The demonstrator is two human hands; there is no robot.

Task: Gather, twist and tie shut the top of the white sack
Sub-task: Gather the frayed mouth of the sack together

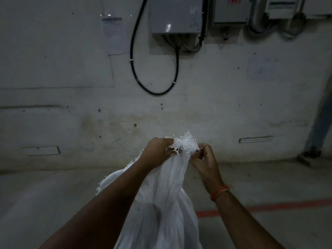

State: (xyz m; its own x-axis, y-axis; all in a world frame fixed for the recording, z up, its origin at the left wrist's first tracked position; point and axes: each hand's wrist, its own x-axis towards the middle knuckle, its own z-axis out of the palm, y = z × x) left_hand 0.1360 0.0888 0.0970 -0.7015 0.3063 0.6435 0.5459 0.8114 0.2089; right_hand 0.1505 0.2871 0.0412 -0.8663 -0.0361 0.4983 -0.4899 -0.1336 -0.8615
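The soft white woven sack stands on the grey floor. The left hand and right hand both pinch its frayed, bunched top. It looks floppy; grab just below the fringe.

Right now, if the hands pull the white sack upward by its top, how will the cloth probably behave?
The white sack looks floppy: it hangs in long soft folds below the left hand and right hand. Its frayed top edge may shed threads or slip when twisted. How heavy it is cannot be told; its bottom is out of view.
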